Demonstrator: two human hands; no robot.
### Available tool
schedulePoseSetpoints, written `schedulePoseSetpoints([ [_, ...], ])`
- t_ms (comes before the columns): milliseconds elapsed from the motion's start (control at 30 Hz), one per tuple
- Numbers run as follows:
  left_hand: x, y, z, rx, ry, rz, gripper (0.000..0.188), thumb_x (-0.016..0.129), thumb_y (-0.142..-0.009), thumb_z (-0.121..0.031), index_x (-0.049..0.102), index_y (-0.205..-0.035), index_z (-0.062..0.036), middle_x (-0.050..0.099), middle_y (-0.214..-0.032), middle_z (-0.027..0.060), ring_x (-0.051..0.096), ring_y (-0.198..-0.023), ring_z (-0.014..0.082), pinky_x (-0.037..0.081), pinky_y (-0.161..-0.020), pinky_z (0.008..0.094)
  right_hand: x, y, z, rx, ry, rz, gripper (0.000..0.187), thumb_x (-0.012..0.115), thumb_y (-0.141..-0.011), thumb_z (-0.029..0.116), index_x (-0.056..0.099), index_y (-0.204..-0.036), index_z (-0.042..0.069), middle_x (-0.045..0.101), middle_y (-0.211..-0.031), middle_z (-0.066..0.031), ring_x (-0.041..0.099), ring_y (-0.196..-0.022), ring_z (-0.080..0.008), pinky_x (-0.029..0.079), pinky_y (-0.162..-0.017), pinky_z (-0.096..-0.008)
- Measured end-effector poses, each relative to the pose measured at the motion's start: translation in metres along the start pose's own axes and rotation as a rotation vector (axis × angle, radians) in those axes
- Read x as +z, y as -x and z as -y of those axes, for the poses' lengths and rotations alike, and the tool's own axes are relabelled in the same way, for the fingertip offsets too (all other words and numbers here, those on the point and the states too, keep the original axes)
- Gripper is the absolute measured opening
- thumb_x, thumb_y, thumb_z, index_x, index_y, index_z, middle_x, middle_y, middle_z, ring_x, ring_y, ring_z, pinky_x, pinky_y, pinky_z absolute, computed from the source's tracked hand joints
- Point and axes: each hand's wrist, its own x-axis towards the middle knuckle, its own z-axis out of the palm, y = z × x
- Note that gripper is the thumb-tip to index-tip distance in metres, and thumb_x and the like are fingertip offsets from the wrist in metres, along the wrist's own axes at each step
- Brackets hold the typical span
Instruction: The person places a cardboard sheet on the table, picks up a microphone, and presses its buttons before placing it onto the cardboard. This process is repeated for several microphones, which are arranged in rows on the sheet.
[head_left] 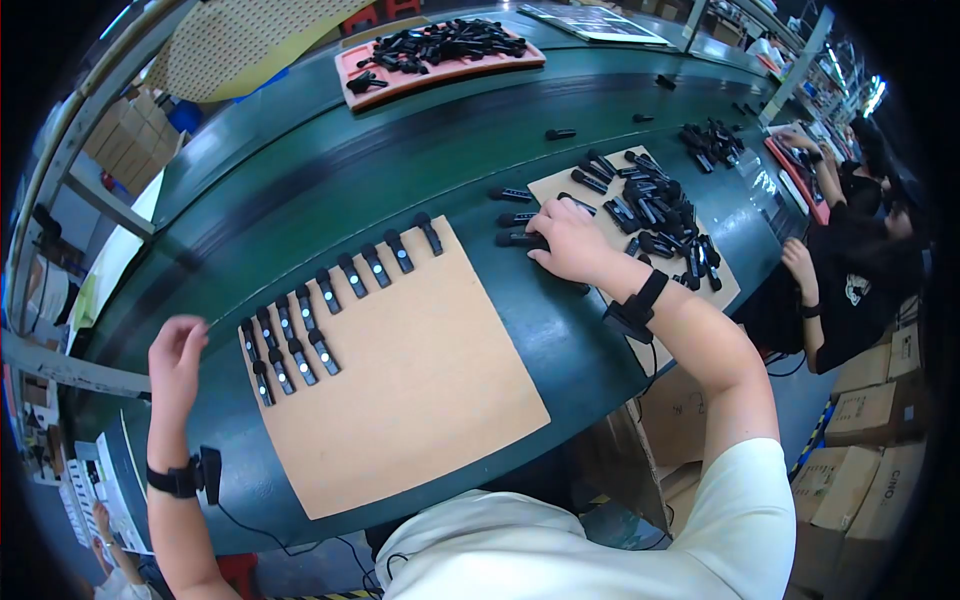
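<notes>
My right hand (pixel 572 243) reaches over the green table, its thumb and fingers closed around the end of a small black microphone (pixel 513 240). Two more microphones lie just beyond that one, roughly parallel to it. Right of the hand, a loose heap of the same black microphones (pixel 660 205) covers much of a cardboard sheet. My left hand (pixel 178 352) is raised at the left, fingers bent and apart from the thumb, with nothing visible in it. Between my hands lies a second cardboard sheet (pixel 410 390), with microphones (pixel 328 290) in rows along its far and left edges.
A pink tray (pixel 440 75) piled with black microphones stands at the far side. Several loose microphones lie on the green table (pixel 400 160), with a small pile (pixel 712 145) farther right. A co-worker in black (pixel 850 270) sits at the right. Cartons (pixel 860 480) are stacked below.
</notes>
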Motion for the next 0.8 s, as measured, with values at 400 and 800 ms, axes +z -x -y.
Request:
schedulePoseSetpoints([
  [400,-0.029,0.166,0.156,-0.201,-0.627,0.036,0.071,0.075,-0.081,-0.018,0.041,-0.142,-0.0019,0.042,-0.145,0.0252,0.038,-0.136,0.0412,0.032,-0.112,0.0468,-0.009,-0.010,-0.026,-0.067,-0.043,-0.080,0.028,0.076,-0.078,0.023,0.068,-0.100,0.008,0.058,-0.106,-0.0111,0.055,-0.105,-0.0315,0.046,-0.092,-0.0419],
  [800,-0.021,0.183,0.140,-0.518,-0.563,0.248,0.114,0.084,-0.071,-0.025,0.010,-0.156,-0.0059,0.007,-0.160,0.0293,0.007,-0.148,0.0478,0.019,-0.119,0.0509,0.005,-0.129,-0.098,0.255,0.215,-0.092,0.032,0.067,-0.086,0.021,0.063,-0.116,0.011,0.059,-0.120,-0.0121,0.055,-0.113,-0.0345,0.047,-0.097,-0.0440],
])
